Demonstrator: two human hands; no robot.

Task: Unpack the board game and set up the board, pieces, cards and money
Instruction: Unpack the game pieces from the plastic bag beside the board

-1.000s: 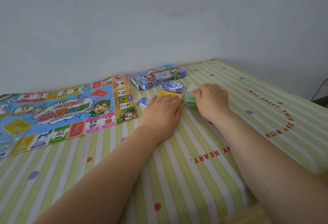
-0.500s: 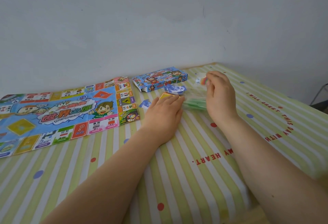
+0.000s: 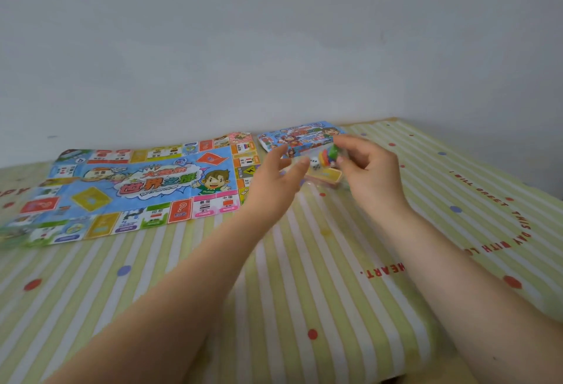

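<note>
The paper game board lies unfolded on the left of the table. The blue game box lies flat near the wall behind my hands. My right hand is raised above the table and pinches a small clear bag of coloured playing pieces with a white die in it. My left hand hovers just left of the bag, fingers relaxed and spread, holding nothing. A yellow stack of cards lies on the table beneath the bag, partly hidden.
A green-and-white striped tablecloth with dots and red lettering covers the table. A plain wall stands right behind the board and box. The table's right edge runs diagonally at the far right.
My right hand has lifted the bag of pieces up off the table. My left hand has come off the yellow cards and risen beside the bag.
</note>
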